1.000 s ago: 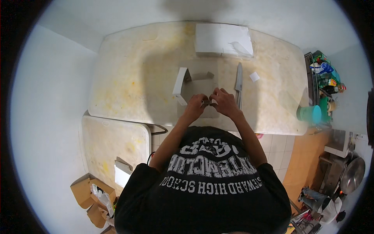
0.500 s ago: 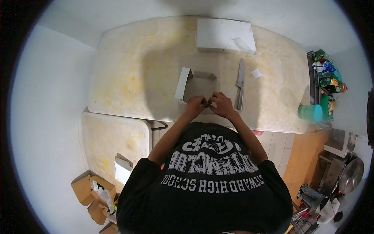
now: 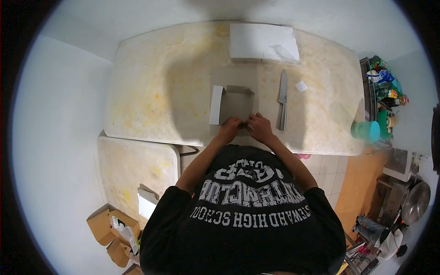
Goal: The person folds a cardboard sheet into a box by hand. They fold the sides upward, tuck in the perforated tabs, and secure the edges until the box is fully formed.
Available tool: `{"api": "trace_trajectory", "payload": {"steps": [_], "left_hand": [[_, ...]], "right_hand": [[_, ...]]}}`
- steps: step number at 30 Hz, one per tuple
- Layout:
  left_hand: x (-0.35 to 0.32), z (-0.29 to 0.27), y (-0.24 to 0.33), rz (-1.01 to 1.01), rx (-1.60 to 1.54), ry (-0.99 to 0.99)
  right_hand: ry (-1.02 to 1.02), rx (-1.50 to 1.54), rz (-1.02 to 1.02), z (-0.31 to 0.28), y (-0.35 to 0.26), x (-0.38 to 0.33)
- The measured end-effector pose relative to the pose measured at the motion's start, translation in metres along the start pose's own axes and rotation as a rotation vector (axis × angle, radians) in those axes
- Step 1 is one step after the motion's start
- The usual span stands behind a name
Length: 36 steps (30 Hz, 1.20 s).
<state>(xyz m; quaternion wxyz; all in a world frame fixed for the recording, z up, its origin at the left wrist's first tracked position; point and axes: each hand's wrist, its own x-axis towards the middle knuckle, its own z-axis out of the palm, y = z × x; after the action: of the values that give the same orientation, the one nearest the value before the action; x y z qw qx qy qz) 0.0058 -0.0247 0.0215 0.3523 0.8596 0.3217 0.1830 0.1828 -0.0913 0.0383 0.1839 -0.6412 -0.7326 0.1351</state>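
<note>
A small cardboard box (image 3: 217,105), white outside and grey inside, lies open on a greyish sheet (image 3: 252,75) on the table. Its left wall stands up, and a flap shows along the far side. Both hands meet at its near edge. My left hand (image 3: 231,128) has its fingers bent and closed on the near-left part of that edge. Close beside it, my right hand (image 3: 259,126) pinches the near-right part. The fingertips almost touch and hide the cardboard between them. To the right of the box lies a knife (image 3: 283,98), blade pointing away from me.
A white box (image 3: 263,42) stands at the table's far edge. Right of the knife lies a small white square of paper (image 3: 301,86). A teal cup (image 3: 366,131) is near the right edge, beside a rack of packages (image 3: 382,82). Open cardboard cartons (image 3: 103,224) sit lower left.
The small box has shifted slightly toward me, and its left wall now stands straighter. Both hands stay at its near edge, with the right hand a little lower.
</note>
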Motion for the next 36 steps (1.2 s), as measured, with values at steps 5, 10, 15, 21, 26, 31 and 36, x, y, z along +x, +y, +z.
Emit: {"api": "trace_trajectory", "payload": {"steps": [5, 10, 15, 21, 26, 31, 36], "left_hand": [[0.002, 0.002, -0.005, 0.07, 0.018, 0.004], [-0.006, 0.011, -0.015, 0.05, 0.123, -0.016], [-0.006, 0.011, -0.016, 0.107, 0.155, -0.005], [-0.003, 0.007, -0.012, 0.111, 0.177, -0.055], [-0.006, 0.006, -0.014, 0.126, 0.165, -0.04], [-0.016, -0.002, -0.023, 0.221, 0.277, -0.096], [-0.034, -0.024, -0.022, 0.139, 0.322, -0.227]], "right_hand": [[-0.072, -0.059, -0.029, 0.006, 0.006, 0.0], [0.134, 0.01, -0.063, 0.007, 0.005, -0.004], [0.128, -0.065, -0.148, 0.009, 0.005, -0.003], [0.077, -0.131, -0.21, 0.005, 0.003, 0.001], [0.117, -0.132, -0.294, 0.004, 0.002, 0.005], [0.01, -0.037, -0.294, -0.002, 0.004, 0.0], [0.375, 0.171, 0.168, -0.001, 0.004, 0.014]]}}
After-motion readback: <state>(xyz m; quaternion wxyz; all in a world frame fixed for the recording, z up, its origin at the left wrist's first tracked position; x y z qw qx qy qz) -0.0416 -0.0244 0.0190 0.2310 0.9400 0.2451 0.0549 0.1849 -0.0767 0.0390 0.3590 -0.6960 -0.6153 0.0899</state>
